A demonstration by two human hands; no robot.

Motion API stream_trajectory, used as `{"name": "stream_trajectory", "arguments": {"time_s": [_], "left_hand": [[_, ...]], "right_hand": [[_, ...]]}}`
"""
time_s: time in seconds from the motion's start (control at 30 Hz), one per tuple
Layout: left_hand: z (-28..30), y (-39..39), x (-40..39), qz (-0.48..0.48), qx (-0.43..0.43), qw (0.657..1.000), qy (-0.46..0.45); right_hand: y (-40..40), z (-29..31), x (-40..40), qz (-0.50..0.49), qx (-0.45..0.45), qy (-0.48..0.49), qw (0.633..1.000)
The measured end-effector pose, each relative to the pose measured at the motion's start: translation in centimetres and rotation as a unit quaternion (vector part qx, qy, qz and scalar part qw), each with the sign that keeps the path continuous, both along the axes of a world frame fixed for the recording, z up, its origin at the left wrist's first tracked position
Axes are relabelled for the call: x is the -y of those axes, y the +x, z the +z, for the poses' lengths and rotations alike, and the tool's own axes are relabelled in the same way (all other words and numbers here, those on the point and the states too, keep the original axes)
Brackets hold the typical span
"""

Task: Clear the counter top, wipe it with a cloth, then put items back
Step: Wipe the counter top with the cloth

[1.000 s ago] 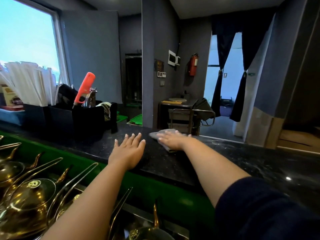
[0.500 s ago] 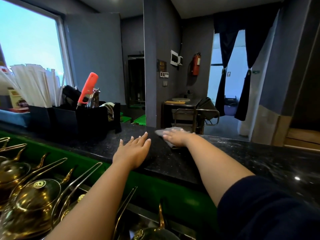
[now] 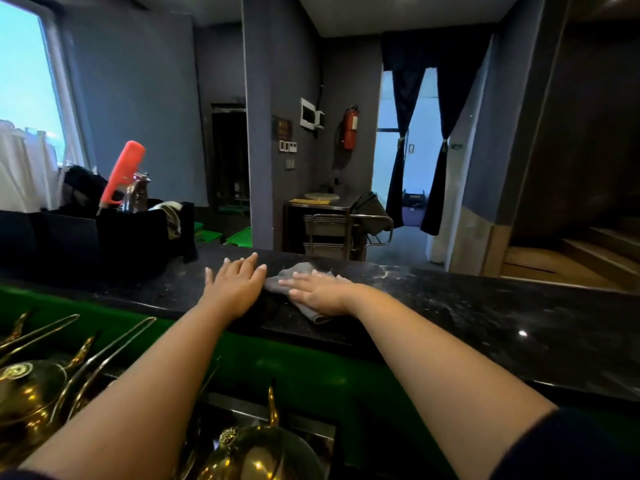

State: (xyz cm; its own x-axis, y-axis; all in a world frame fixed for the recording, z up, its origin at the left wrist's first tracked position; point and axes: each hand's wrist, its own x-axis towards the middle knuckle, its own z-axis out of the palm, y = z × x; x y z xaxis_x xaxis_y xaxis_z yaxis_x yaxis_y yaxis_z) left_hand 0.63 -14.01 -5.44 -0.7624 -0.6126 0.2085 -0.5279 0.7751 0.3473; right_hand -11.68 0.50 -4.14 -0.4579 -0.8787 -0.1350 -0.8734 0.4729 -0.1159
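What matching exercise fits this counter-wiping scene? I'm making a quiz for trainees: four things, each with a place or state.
Things:
1. grey cloth
2. left hand
3. red fire extinguisher
4. orange-handled tool

Places or states:
A. mounted on the far wall
B. flat and bare on the black counter
C. pressed under the right hand
D. sticking up from a black holder

Pairs: 1-C, 2-B, 3-A, 4-D

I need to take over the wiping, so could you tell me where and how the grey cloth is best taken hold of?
Probably by the bunched edge of the grey cloth that sticks out past the fingertips, toward the left hand. The right hand lies flat over its middle, pinning it to the black counter, so only the rim is free. Come from above and pinch that raised fold.
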Motion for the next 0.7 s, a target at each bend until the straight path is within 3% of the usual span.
{"name": "stream_trajectory", "arguments": {"time_s": [0.13, 0.27, 0.43, 0.5, 0.7], "left_hand": [[-0.5, -2.6, -4.2, -0.090, 0.020, 0.995, -0.040], [-0.4, -2.5, -5.3, -0.101, 0.019, 0.994, -0.026], [-0.3, -2.3, -5.2, -0.104, 0.004, 0.995, -0.002], [-0.3, -2.3, -5.3, -0.101, -0.001, 0.995, 0.005], [0.3, -2.2, -5.7, -0.088, -0.008, 0.996, 0.011]], "right_hand": [[-3.5, 0.2, -1.1, -0.065, 0.002, -0.004, 0.998], [-9.0, -0.1, -1.6, -0.156, 0.007, -0.010, 0.988], [-13.5, -0.9, -3.4, -0.363, -0.014, -0.015, 0.931], [-11.7, -0.5, -2.9, -0.349, -0.011, -0.014, 0.937], [-1.6, 0.2, -3.1, -0.109, -0.012, 0.008, 0.994]]}}
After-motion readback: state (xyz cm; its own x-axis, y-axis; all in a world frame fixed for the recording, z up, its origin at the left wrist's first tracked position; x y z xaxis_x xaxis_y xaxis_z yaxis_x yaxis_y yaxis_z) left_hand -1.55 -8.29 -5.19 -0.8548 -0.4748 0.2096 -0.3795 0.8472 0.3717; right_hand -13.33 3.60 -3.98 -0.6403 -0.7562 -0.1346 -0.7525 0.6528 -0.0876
